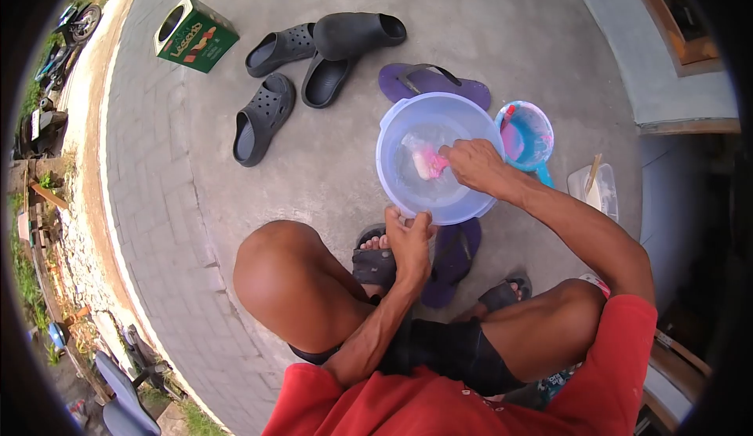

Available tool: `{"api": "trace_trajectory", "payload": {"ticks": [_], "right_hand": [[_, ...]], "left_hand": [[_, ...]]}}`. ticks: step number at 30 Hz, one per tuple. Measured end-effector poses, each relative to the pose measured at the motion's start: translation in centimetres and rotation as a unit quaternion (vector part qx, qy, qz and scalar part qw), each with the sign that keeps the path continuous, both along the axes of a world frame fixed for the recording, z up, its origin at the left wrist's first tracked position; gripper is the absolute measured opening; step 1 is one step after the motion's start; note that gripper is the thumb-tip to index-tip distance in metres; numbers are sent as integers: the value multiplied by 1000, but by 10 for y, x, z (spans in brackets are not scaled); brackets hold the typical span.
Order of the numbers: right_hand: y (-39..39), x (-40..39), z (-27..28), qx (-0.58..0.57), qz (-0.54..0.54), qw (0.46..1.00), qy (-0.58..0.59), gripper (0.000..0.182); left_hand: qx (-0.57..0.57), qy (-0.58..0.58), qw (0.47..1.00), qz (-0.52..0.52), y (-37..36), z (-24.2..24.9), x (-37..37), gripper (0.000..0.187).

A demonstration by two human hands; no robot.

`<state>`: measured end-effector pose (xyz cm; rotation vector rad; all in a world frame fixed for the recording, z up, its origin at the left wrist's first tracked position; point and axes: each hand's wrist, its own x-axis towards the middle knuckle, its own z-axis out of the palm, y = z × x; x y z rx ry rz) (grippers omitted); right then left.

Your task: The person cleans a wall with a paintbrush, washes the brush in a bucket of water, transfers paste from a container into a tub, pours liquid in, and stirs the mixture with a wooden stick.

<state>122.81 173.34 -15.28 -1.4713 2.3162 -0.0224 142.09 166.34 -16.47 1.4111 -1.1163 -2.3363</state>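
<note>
A pale, translucent plastic basin (383, 154) stands on the concrete between purple flip-flops, with clear liquid in its bottom. My left hand (408, 240) grips the basin's near rim, thumb and fingers closed around it. Over the inside of the basin, my right hand (474, 165) is closed on a pink-and-white soft-looking lump (428, 164) at the liquid; its exact kind is unclear. Right beside the basin is a blue dipper (541, 132) smeared with pink, holding a red-handled item (508, 114).
One purple flip-flop (474, 91) lies behind the basin, another (449, 267) in front, near my sandaled feet. At right sits a clear plastic tub (609, 189) with a wooden stick. Black clogs (267, 122) and a green tin (205, 44) are farther left.
</note>
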Motion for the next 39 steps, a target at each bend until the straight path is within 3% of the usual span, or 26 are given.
{"api": "trace_trajectory", "payload": {"ticks": [9,16,22,24,28,34,39], "right_hand": [[-16,8,-31,82,62,993,55,11],[-21,14,-35,110,55,988,97,10],[-9,12,-32,43,-20,997,52,12],[-9,16,-33,-39,-2,997,73,15],[-13,12,-29,56,-16,998,35,15],[-8,8,-26,-71,-30,993,86,16],[-10,3,-26,61,-24,996,56,15]], "left_hand": [[-2,21,998,67,15,-2,-1,30],[-10,21,998,55,15,0,4,31],[24,43,998,48,20,-1,8,40],[13,53,998,44,20,-5,10,44],[-12,32,999,34,20,-12,10,45],[-9,5,1000,10,19,-6,15,42],[-8,-25,999,19,14,0,15,46]]}}
